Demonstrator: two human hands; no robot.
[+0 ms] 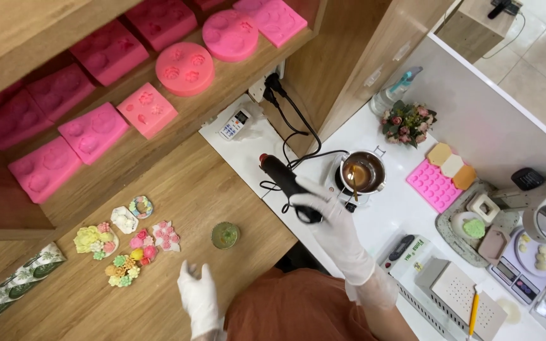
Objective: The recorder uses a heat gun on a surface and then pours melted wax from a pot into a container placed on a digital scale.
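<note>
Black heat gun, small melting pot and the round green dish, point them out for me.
black heat gun (281, 175): head view, on its barrel.
small melting pot (363, 172): head view, on its rim.
round green dish (225, 235): head view, on its middle.

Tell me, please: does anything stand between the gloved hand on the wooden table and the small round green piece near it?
Nothing visible does. The left hand rests on the wooden table, and the round green piece lies just ahead of it, with only bare wood between them. The flower-shaped pieces lie off to the side, outside that path.

White gloves on left hand (198, 297), right hand (323, 211), rust-orange garment
</note>
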